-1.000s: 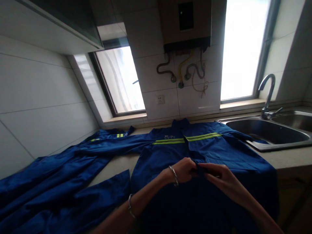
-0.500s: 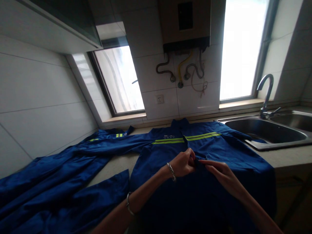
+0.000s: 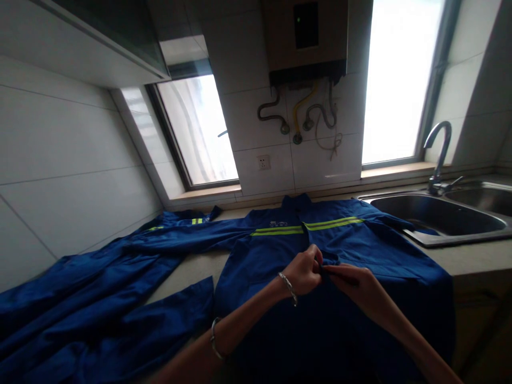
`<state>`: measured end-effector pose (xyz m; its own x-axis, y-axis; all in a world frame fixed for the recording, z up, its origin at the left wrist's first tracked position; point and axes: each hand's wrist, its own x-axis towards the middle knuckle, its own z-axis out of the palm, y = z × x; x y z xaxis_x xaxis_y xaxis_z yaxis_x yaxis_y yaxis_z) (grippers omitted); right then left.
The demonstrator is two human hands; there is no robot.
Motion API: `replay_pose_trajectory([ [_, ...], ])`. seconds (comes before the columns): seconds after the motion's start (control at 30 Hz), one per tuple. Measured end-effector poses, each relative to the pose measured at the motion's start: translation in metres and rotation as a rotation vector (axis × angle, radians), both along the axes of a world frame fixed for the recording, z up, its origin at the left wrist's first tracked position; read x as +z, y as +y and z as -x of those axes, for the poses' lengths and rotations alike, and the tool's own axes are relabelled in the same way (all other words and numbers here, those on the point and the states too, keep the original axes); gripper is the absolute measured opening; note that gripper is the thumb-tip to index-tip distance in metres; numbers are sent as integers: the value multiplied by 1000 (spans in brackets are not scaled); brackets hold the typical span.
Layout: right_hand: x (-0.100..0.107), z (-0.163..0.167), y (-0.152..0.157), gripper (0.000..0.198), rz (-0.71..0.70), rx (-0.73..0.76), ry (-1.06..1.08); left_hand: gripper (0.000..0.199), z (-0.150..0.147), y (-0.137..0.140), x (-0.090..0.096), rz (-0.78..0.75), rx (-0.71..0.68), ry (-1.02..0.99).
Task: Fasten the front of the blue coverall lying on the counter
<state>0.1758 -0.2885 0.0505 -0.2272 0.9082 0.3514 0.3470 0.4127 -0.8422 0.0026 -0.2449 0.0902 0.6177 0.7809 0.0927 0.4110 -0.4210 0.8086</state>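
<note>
A blue work jacket (image 3: 272,266) with yellow-green and grey stripes across the chest lies spread on the counter, collar toward the wall. My left hand (image 3: 304,271), with a bracelet at the wrist, pinches the jacket's front edge below the stripes. Close against it, my right hand (image 3: 354,280) grips the same fold of cloth between thumb and fingers. The fingertips of both hands almost meet. Whether a button or another fastener is between them cannot be made out. One sleeve stretches left, and the other reaches right to the sink's edge.
More blue clothing (image 3: 100,298) with reflective strips covers the counter on the left. To the right is a steel sink (image 3: 424,242) with a faucet (image 3: 438,154). A water heater (image 3: 306,37) with hoses hangs on the wall above, between two windows. A cabinet (image 3: 88,48) overhangs the upper left.
Both hands stay at the jacket's front edge. My right fingers have drawn closer to my left hand and curled more around the cloth. The view has shifted slightly.
</note>
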Motion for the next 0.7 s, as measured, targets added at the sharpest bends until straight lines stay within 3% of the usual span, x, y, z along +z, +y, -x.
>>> replay_pose_trajectory([
  [0.2, -3, 0, -3, 30, -62, -30, -49, 35, -3, 0, -1, -16, 29, -1],
  [0.4, -3, 1, -8, 30, -180, -111, -257, 31, -6, -10, 6, -120, 109, 8],
  [0.7, 1, 5, -10, 32, -245, -101, -270, 39, 1, 6, 0, 98, -46, -82],
])
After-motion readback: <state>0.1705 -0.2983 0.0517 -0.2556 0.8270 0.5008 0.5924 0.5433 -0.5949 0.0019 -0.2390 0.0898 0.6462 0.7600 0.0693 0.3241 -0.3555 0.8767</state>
